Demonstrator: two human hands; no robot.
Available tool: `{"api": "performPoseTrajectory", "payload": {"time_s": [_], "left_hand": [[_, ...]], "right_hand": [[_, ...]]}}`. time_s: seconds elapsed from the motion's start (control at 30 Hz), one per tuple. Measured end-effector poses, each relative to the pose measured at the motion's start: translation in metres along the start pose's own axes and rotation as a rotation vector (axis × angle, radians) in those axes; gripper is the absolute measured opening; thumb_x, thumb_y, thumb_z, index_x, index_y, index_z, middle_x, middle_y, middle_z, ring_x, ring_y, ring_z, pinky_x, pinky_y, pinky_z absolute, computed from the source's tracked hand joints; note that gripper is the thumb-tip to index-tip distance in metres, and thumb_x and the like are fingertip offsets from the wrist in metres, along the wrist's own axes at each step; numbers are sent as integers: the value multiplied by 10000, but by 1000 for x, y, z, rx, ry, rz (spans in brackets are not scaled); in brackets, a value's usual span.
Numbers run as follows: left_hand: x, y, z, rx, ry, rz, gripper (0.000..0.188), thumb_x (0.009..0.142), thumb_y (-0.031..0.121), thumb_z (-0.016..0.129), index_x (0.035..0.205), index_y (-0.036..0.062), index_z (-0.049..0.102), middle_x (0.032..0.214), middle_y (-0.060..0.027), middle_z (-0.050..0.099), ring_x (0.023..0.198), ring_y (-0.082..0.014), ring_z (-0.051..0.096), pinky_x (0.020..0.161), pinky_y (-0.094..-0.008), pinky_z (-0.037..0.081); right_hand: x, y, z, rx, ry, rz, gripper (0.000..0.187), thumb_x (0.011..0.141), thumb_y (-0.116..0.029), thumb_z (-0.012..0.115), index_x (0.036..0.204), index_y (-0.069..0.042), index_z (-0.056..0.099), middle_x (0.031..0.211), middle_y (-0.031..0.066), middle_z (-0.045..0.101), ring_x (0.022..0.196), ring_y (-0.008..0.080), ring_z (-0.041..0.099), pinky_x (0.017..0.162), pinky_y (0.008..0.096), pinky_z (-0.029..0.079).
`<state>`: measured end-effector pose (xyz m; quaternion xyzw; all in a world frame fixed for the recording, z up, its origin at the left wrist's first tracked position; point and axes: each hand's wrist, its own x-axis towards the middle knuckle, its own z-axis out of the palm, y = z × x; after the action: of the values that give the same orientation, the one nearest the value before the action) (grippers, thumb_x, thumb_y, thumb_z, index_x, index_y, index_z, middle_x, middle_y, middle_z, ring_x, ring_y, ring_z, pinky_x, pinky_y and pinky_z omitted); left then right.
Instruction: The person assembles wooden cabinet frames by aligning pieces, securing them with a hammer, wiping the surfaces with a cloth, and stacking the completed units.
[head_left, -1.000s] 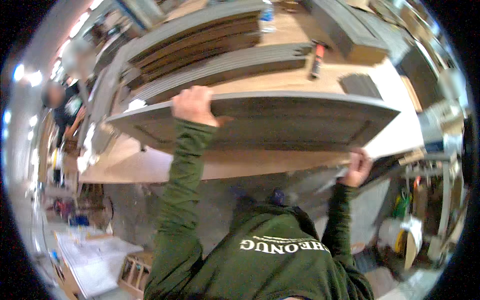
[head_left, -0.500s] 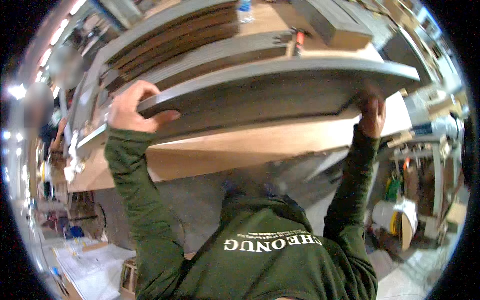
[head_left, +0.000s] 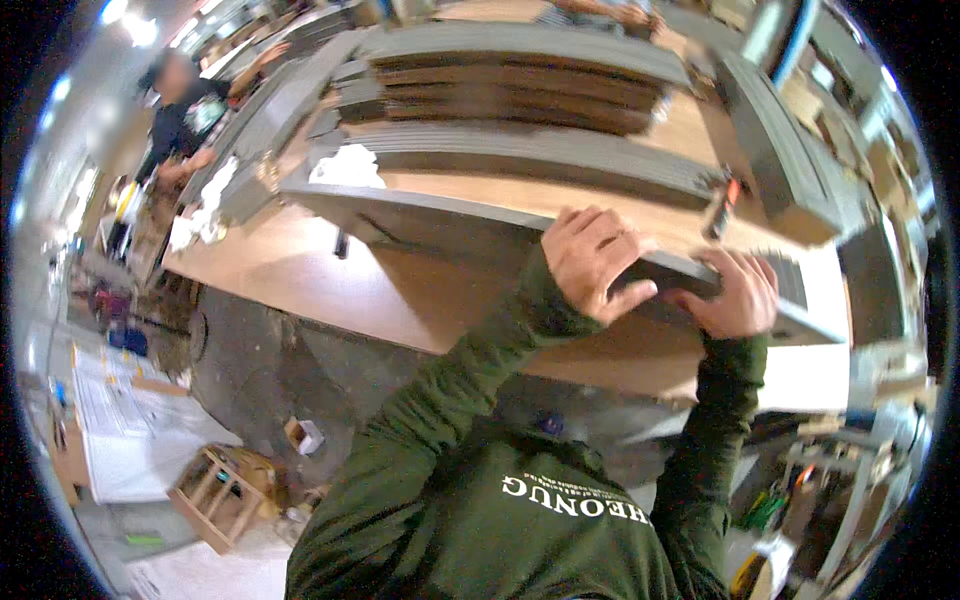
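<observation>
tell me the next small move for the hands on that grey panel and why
Probably lower the far end of the grey panel flat onto the wooden workbench. Both the left hand and right hand grip its near end close together, so the long panel is poorly balanced.

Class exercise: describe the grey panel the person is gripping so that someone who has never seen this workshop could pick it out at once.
Start at the long wooden workbench stacked with grey panels. The grey panel in question runs along its near side, with the left hand and right hand both gripping its right end. Unlike the stacked panels behind, it is separate and held.
</observation>
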<state>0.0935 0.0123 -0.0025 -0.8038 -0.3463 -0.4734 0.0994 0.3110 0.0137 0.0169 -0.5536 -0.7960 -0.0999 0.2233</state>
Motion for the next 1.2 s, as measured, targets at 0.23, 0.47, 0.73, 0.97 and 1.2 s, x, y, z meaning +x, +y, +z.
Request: {"api": "performPoseTrajectory", "payload": {"time_s": [0.23,0.47,0.73,0.97,1.2], "left_hand": [[-122,-117,-167,-65,632,-797,129,725,94,610,836,30,591,813,-43,595,743,-135,543,676,-270,436],[-289,-286,-222,108,477,-1395,241,756,119,621,964,9,568,819,-79,577,740,-157,539,686,-279,455],[-253,-420,-172,674,-438,-1275,526,653,264,677,1140,196,491,1225,-73,442,1139,-289,414,905,-460,354],[-199,-327,-218,-486,750,-1134,226,797,97,524,982,-31,523,857,-107,583,767,-185,573,654,-286,475],[-273,-256,-94,170,-71,-732,327,656,222,669,930,62,586,957,-184,566,820,-340,557,748,-428,444]], "right_hand": [[45,-58,16,124,-317,54,432,538,-225,762,932,-157,598,862,49,644,810,243,617,723,362,476],[125,-241,77,46,-312,-131,499,577,-321,755,1009,-184,547,817,91,637,778,295,614,682,395,481],[168,-247,109,-15,-268,-94,557,505,-429,767,953,-154,584,756,91,640,702,299,614,633,388,486],[198,-227,160,-75,-164,-23,652,506,-396,770,1041,-131,507,977,71,581,956,268,537,811,398,404],[209,-227,174,-40,-152,-70,653,486,-407,768,1012,-116,512,956,58,574,939,257,532,835,395,332]]}}
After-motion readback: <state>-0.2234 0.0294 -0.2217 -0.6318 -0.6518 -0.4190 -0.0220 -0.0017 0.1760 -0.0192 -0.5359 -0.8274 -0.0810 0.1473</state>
